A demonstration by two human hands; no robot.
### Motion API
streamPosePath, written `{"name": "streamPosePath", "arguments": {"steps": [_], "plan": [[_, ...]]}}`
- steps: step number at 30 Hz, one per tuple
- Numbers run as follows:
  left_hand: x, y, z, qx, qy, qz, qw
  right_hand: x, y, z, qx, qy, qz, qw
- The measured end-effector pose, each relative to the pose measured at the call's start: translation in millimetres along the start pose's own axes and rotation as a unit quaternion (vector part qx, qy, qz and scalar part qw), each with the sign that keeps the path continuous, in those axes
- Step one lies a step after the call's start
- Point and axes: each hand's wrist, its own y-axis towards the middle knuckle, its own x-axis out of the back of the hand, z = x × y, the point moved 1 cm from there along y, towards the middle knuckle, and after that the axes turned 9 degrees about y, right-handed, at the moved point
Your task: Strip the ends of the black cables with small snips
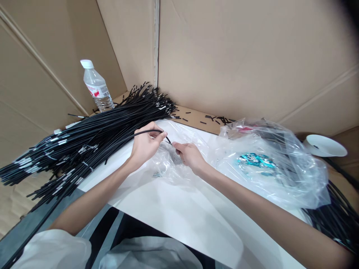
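Near the middle of the view, my left hand [147, 144] is closed on a thin black cable [140, 132], whose end curves down toward my other hand. The fingers of my right hand [190, 156] are pinched together at the cable's tip; what they hold there is too small to make out. Below both hands lies a clear plastic bag [179, 172] with small pieces in it. To the left, a large bundle of black cables [112, 123] with white tags lies across the table corner, close to my left hand.
A water bottle [98, 89] stands behind the bundle. On the right are a clear bag with teal pieces [258, 162], a white bowl [327, 146] and more black cables [336, 216]. Short black pieces [218, 120] lie by the cardboard wall [238, 56]. White sheeting [182, 213] covers the table.
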Motion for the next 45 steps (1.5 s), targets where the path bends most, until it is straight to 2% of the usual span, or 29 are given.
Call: {"name": "streamPosePath", "arguments": {"steps": [13, 19, 25, 32, 38, 45], "plan": [[1.5, 2, 2, 0.0, 0.002, -0.001, 1.0, 5, -10, 5, -0.004, -0.008, 0.004, 1.0], [2.4, 4, 4, 0.005, 0.007, -0.01, 1.0, -2, -6, 2, 0.009, -0.022, 0.015, 1.0], [4.1, 3, 3, 0.01, 0.008, -0.011, 1.0, -8, -6, 0, 0.003, 0.003, -0.005, 1.0], [4.5, 3, 1, 0.02, 0.015, -0.007, 1.0, -6, -11, 1, -0.01, 0.013, -0.023, 1.0], [5.5, 6, 7, 0.021, -0.017, -0.017, 0.999, -3, -13, -1, -0.01, -0.014, -0.007, 1.0], [5.9, 7, 7, 0.012, 0.011, -0.021, 1.0, 5, -10, 7, 0.031, -0.124, 0.0, 0.992]]}}
